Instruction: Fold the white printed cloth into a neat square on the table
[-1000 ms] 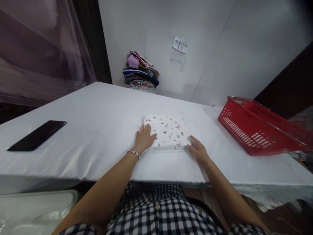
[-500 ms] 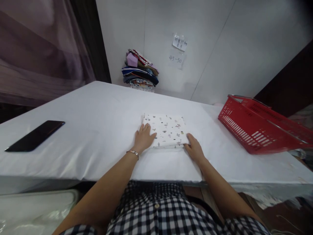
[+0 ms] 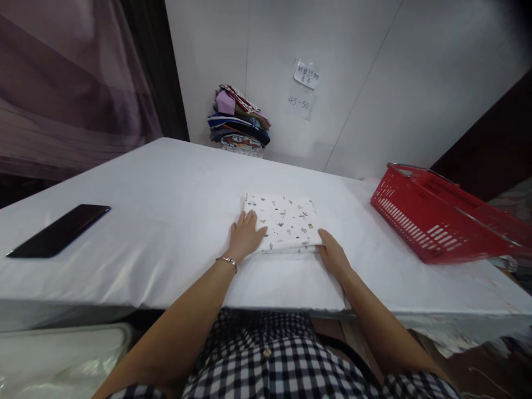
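A white folded cloth [image 3: 286,221] printed with small grey and brown plant and animal figures lies flat on the white-covered table [image 3: 166,221]. My left hand [image 3: 246,235] rests on the cloth's left side, palm down and fingers spread, with a bracelet [image 3: 228,261] at the wrist. At the near right corner, my right hand [image 3: 332,252] has its fingers closed on the edge of the folded cloth. Its thumb is partly tucked at the lower layer. Along the near side, the stacked layers of the fold show slightly.
On the left lies a flat black slab-like object [image 3: 60,230]. A red plastic basket [image 3: 432,216] stands at the right. A pile of folded fabrics [image 3: 240,121] sits at the back by the wall, where paper notes [image 3: 305,75] are stuck.
My right hand has shifted slightly right and down at the corner of the cloth. My left hand and the cloth stay almost where they were.
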A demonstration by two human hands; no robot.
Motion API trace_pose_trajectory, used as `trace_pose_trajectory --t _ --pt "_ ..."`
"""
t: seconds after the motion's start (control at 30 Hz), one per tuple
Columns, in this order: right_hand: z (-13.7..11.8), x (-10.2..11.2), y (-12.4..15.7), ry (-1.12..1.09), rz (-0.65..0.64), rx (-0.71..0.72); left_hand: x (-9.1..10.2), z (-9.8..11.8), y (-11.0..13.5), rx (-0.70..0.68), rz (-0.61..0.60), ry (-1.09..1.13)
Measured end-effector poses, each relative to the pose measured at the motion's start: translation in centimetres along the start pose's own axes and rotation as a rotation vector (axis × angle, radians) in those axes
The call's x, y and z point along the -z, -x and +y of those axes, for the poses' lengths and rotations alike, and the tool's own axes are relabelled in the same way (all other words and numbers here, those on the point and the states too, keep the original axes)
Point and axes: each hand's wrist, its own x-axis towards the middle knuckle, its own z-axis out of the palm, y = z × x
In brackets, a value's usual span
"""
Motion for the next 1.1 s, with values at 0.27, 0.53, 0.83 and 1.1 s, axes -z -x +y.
trace_pose_trajectory --t 0.27,0.53,0.83,1.1 --pt "-0.7 0.4 -0.5 0.030 -0.013 -0.067 0.3 0.2 0.1 0.001 0.000 -0.003" --pt "-1.7 0.5 -1.0 0.116 0.001 -0.250 0.3 0.2 0.2 -0.003 0.003 -0.016" --pt "-1.9 1.2 -0.5 0.209 -0.108 -0.322 -0.1 0.1 0.1 0.023 0.034 0.010" --pt "-1.6 1.3 -0.5 0.157 -0.106 -0.302 0.1 0.2 0.3 0.034 0.033 0.025"
